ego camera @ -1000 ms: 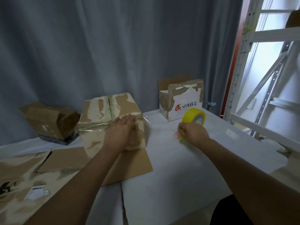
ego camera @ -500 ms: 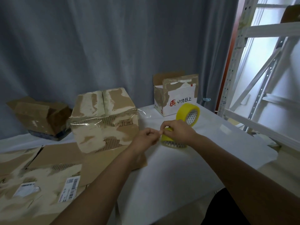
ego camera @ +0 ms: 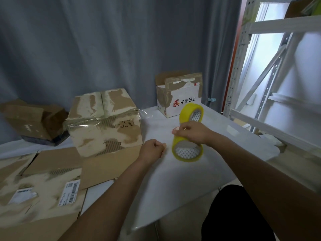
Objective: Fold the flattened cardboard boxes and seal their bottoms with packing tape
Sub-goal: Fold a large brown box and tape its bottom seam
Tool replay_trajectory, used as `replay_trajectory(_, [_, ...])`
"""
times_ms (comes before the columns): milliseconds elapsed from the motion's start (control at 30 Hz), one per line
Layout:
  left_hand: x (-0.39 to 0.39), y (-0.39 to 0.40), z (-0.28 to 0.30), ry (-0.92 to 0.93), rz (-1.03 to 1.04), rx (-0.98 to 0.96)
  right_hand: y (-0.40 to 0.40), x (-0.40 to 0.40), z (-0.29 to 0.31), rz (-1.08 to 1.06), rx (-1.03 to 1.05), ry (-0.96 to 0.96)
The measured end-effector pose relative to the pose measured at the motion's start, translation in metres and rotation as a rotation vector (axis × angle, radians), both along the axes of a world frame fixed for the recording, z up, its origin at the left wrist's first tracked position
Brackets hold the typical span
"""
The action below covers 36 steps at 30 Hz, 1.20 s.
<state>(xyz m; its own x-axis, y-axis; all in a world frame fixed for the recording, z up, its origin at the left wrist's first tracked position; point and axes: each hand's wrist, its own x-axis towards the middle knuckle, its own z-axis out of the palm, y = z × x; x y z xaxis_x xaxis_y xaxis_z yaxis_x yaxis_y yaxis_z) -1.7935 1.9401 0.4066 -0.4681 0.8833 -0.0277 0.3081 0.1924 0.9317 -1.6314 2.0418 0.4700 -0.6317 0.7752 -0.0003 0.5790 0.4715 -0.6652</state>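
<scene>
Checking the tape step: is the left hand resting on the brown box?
No, the left hand is a fist above the table, apart from the brown box.

Left hand: my left hand (ego camera: 152, 149) is curled in a fist above the white table (ego camera: 173, 188), holding nothing I can see.
Right hand: my right hand (ego camera: 192, 133) holds the near yellow tape roll (ego camera: 187, 152).
Second roll: another yellow tape roll (ego camera: 192, 113) stands behind.
Boxes: the taped cardboard box (ego camera: 106, 120) stands left, on flattened cardboard (ego camera: 52, 180).
</scene>
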Motion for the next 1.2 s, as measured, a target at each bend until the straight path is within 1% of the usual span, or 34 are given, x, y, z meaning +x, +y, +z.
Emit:
replay_trajectory(67, [0.007,-0.002,-0.006,0.165,-0.021,-0.059,-0.002,-0.009,0.006,0.081,0.187,-0.250])
replay_trajectory(133, [0.015,-0.006,-0.013,0.337,-0.023,-0.114,-0.005,-0.020,0.006,0.119,0.279,-0.460])
replay_trajectory(200, [0.020,-0.008,-0.020,0.439,-0.013,-0.129,-0.009,-0.030,0.001,0.113,0.338,-0.561])
replay_trajectory(300, [0.017,-0.008,-0.024,0.585,-0.054,-0.189,-0.010,-0.037,-0.006,0.075,0.407,-0.588])
replay_trajectory(367, [0.014,-0.006,-0.024,0.671,-0.113,-0.259,-0.008,-0.039,-0.012,0.039,0.358,-0.520])
replay_trajectory(433, [0.013,-0.005,-0.023,0.738,-0.149,-0.317,-0.007,-0.039,-0.018,0.002,0.281,-0.391])
replay_trajectory(500, [0.015,-0.003,-0.023,0.804,-0.155,-0.353,-0.006,-0.039,-0.022,-0.011,0.242,-0.290])
replay_trajectory(567, [0.020,-0.001,-0.021,0.850,-0.142,-0.382,-0.008,-0.039,-0.022,-0.010,0.226,-0.232])
replay_trajectory(667, [0.017,0.000,-0.014,0.841,-0.113,-0.447,-0.009,-0.037,-0.018,-0.022,0.202,-0.144])
replay_trajectory(767, [0.001,-0.005,-0.007,0.776,-0.131,-0.496,-0.007,-0.037,-0.015,-0.016,0.177,-0.128])
replay_trajectory(800, [-0.004,-0.009,-0.005,0.734,-0.150,-0.475,-0.006,-0.037,-0.015,-0.019,0.169,-0.120])
replay_trajectory(833, [-0.010,-0.013,-0.003,0.684,-0.158,-0.408,-0.004,-0.038,-0.015,-0.027,0.166,-0.100])
replay_trajectory(900, [-0.024,-0.024,0.008,0.629,-0.159,-0.185,0.003,-0.041,-0.015,-0.065,0.163,0.001])
replay_trajectory(967, [-0.042,-0.032,0.027,0.702,-0.157,0.017,0.007,-0.050,-0.009,-0.109,0.106,0.131])
replay_trajectory(1033, [-0.062,-0.037,0.052,0.837,-0.133,0.175,0.006,-0.065,0.003,-0.161,-0.085,0.319])
replay_trajectory(1100, [-0.084,-0.039,0.076,0.969,-0.089,0.285,0.002,-0.082,0.017,-0.223,-0.385,0.504])
replay_trajectory(1133, [-0.095,-0.039,0.086,1.012,-0.063,0.302,0.001,-0.090,0.022,-0.233,-0.501,0.554])
replay_trajectory(1200, [-0.112,-0.038,0.098,1.073,-0.040,0.261,0.007,-0.107,0.021,-0.212,-0.640,0.590])
